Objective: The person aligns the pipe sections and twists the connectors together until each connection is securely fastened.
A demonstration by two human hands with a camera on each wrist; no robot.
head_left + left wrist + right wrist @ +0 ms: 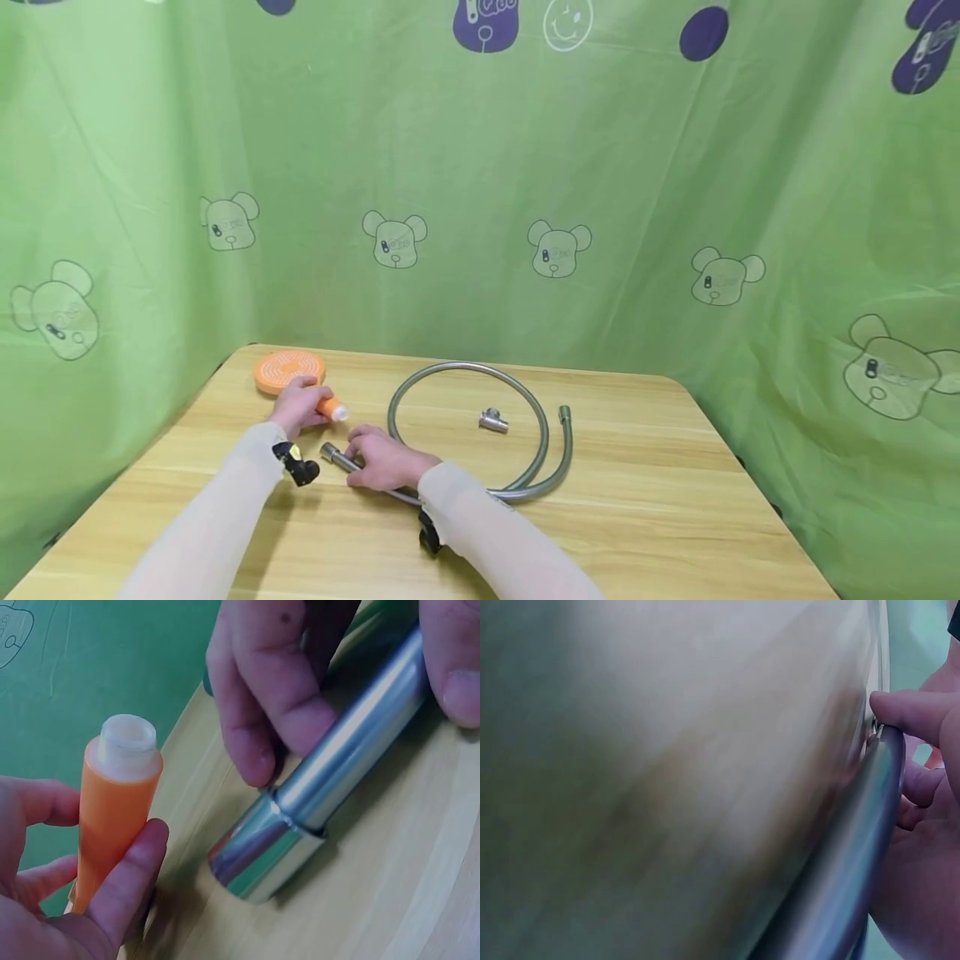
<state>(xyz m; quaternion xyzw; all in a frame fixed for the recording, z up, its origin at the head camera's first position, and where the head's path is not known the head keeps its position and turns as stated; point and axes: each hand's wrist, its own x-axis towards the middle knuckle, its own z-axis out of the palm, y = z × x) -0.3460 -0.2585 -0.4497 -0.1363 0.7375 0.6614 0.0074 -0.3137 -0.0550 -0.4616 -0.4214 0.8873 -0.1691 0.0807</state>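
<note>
Bench edges: The wooden bench (660,483) has a back edge with rounded corners, just in front of a green curtain (465,150); its sides spread wider toward the viewer.
Room to the right: A broad stretch of wood grain runs from the hose (567,442) to the right edge.
Room in front: More wood lies between the hose loop and the viewer, crossed by two pale sleeves (202,508).
Shower head: The orange shower head (288,371) is in the back left corner, near both edges, spray face up; its white tip (340,413) points toward the right hand.
Hose: The grey metal hose makes one large loop mid-bench. One end, a metal nut (328,452), is near the white tip; the other is to the right, pointing backward.
Valve: A small silver valve (492,420) lies inside the loop.
Left hand: The left hand (298,407) reaches forward, thumb and fingers wrapped round the orange handle.
Right hand: The right hand (386,460) reaches inward from the right, palm down, thumb and fingers on opposite sides of the hose behind the nut, holding it. The right wrist view is blurred, so how firmly is hard to tell.
</note>
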